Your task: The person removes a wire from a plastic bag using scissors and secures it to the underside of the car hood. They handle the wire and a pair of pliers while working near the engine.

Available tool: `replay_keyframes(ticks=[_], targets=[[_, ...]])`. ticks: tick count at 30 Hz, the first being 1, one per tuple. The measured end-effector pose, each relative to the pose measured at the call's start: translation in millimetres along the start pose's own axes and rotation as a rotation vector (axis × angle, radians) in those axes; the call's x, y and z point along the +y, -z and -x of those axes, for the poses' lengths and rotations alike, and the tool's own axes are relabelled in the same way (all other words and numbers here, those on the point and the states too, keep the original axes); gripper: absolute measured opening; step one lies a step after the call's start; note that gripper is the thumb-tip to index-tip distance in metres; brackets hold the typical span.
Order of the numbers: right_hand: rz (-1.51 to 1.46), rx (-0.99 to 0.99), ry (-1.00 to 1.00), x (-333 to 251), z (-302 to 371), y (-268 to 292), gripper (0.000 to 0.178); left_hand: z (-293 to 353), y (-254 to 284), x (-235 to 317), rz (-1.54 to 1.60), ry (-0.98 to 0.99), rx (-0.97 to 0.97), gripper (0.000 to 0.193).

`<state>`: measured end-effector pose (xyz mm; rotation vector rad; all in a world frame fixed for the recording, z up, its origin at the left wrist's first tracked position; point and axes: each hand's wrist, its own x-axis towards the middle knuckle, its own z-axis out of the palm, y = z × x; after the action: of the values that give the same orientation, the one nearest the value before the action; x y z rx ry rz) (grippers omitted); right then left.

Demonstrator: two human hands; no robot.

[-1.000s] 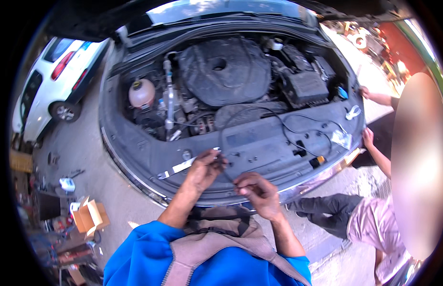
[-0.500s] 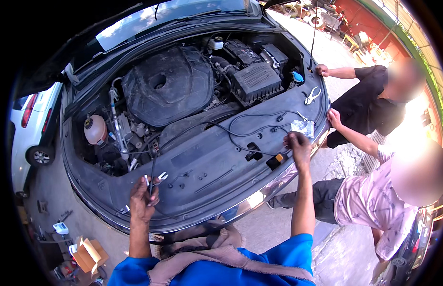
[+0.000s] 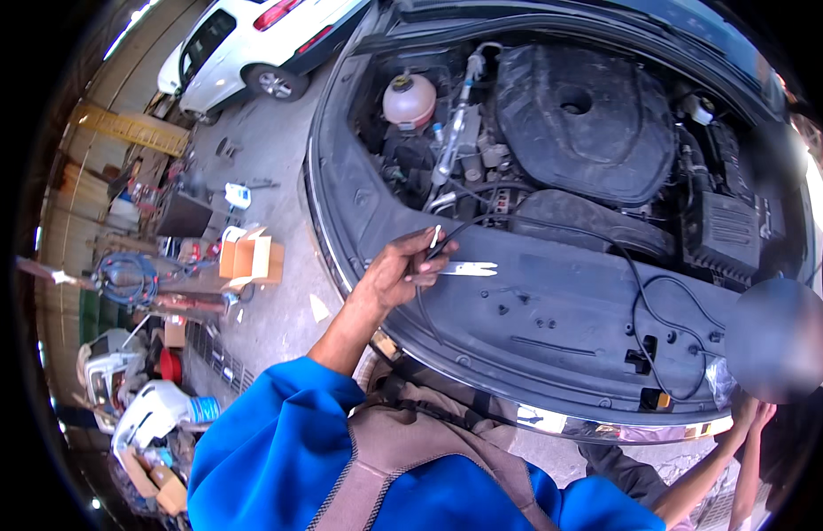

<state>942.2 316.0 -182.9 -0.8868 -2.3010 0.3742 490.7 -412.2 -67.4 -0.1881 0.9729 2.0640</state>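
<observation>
My left hand (image 3: 404,269) is closed around a thin black cable (image 3: 553,226) over the left front of the engine bay. A bright tool with two prongs (image 3: 469,268), like pliers, juts out of the same grip. The cable runs across the black front panel (image 3: 535,310) and loops at its right. My right hand (image 3: 744,411) is at the car's front edge on the far right, below a clear plastic bag (image 3: 719,380). Its fingers are mostly hidden behind a blurred patch, so its hold cannot be made out. Another person's forearm (image 3: 749,473) rises beside it.
Behind the panel are the engine cover (image 3: 579,124), a coolant tank (image 3: 409,102) and the air filter box (image 3: 728,232). On the left stand a white car (image 3: 261,44), an open cardboard box (image 3: 252,258) and piled car parts (image 3: 154,416).
My view has swung left, so the engine bay sits farther right. My left hand still holds the cable and tool. My right hand has moved to the car's front edge, beside another person's hand.
</observation>
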Motion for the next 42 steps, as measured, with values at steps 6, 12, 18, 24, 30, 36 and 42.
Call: replay_keyframes(ticks=[6, 12, 18, 24, 30, 36, 42], targets=[[-0.089, -0.074, 0.056, -6.1, -15.8, 0.4, 0.012, -5.2, 9.8, 3.2, 0.027, 0.004, -0.049, 0.019], [-0.190, -0.144, 0.151, -17.0, -30.0, 6.2, 0.015, 1.7, 12.2, 3.5, -0.039, -0.043, -0.022, 0.019], [-0.070, -0.155, 0.368, -17.5, -46.7, 14.8, 0.017, 5.2, 11.5, 4.9, -0.057, -0.003, -0.020, 0.017], [0.159, -0.077, -0.080, -95.4, -21.7, 26.8, 0.040, 14.1, -1.7, 9.1, -0.199, 0.080, -0.003, 0.018], [-0.701, -0.240, 0.135, -457.5, 28.7, -32.1, 0.055, 6.8, -54.8, 18.5, -0.564, 0.087, -0.358, 0.027], [-1.019, -0.462, 0.403, -609.1, 34.7, -107.5, 0.057, -1.9, -92.4, 36.7, -0.792, -0.087, -0.519, 0.029], [-0.915, -0.444, 0.263, -608.6, 29.1, -145.5, 0.051, 1.3, -60.0, 73.0, -0.849, -0.223, -0.353, 0.029]])
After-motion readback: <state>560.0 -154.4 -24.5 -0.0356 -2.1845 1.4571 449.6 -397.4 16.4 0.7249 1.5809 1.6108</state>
